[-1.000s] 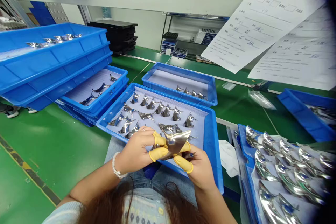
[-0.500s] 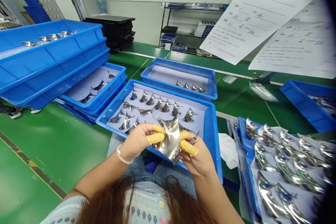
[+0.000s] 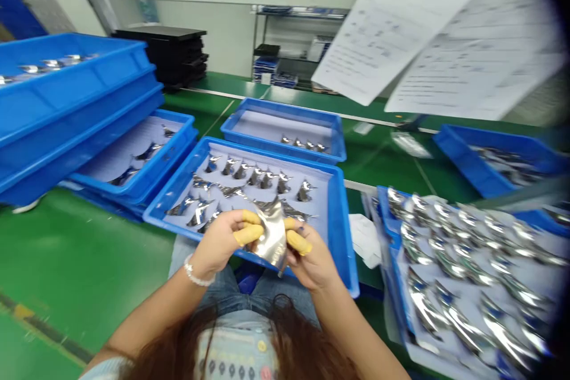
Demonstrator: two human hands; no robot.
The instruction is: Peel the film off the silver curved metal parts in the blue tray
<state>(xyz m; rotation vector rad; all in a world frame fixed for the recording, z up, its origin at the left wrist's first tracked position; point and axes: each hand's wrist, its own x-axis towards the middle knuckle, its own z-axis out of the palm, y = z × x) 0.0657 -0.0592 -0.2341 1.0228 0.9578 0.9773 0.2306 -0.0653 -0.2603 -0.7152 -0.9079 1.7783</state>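
Observation:
A shiny curved metal part (image 3: 272, 236) with small markings near its lower end is held up between both hands, over the near edge of a blue tray (image 3: 335, 231). My left hand (image 3: 225, 240) pinches its left side, thumb and finger wearing yellow finger cots. Gripping the right edge is my right hand (image 3: 309, 252), with yellow cots too. Behind the held part, several smaller polished metal pieces (image 3: 256, 177) stand in rows on the tray's white lining. Some of those pieces are hidden by my hands.
A second blue tray (image 3: 285, 154) with several pieces lies behind. Stacked blue bins (image 3: 80, 107) rise at the left. Curved metal parts (image 3: 463, 267) fill a tray at right. Crumpled white paper (image 3: 365, 239) lies beside the near tray. Paper sheets (image 3: 405, 29) hang at upper right.
The view has turned to the right, so the trays and hands appear farther left and more of the right tray shows. Both hands keep hold of the metal part.

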